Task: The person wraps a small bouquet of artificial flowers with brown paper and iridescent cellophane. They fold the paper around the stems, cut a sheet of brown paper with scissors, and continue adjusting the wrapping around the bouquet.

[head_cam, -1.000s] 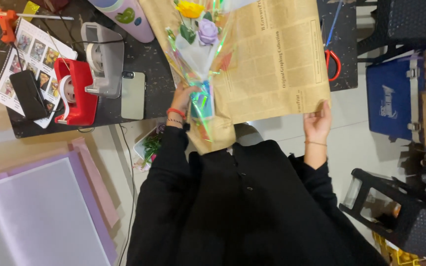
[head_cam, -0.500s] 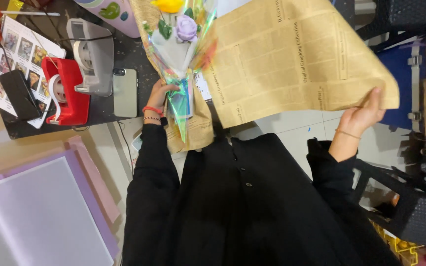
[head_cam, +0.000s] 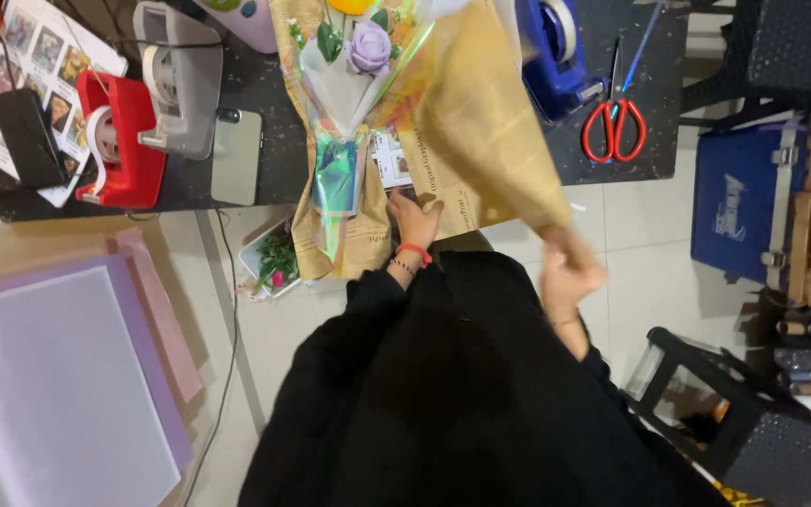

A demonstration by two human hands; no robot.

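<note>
- Right now, right hand [head_cam: 570, 270] blurred, pinching lower corner of tan kraft wrapping paper [head_cam: 490, 141], fingers pressed together on it, held off table edge over pale floor.
- Left hand [head_cam: 415, 221] pressed flat-ish on paper at table edge, just right of bouquet stem; fingers partly under paper fold, so exact grip: cannot tell. Red band on wrist.
- Paper folded diagonally, rising from right hand up across table toward bouquet top.
- Bouquet [head_cam: 354, 84] lying on black table [head_cam: 274, 169], lilac rose and yellow bloom inside iridescent clear sleeve, stem end hanging past table edge, more tan paper beneath it.
- Red-handled scissors [head_cam: 615, 127] on table right of paper, apart from it.
- Blue tape dispenser [head_cam: 556, 47] at top, just beside paper's upper edge.
- Grey tape dispenser [head_cam: 178, 80] and red tape dispenser [head_cam: 119, 141] left of bouquet, side by side; phone [head_cam: 237, 158] face-down just below grey one.
- Photo sheet with dark device on it at far left table corner.
- Lilac and pink paper sheets [head_cam: 58, 385] stacked on floor lower left.
- Blue case [head_cam: 739, 207] and wooden crate on right, black stool lower right.
</note>
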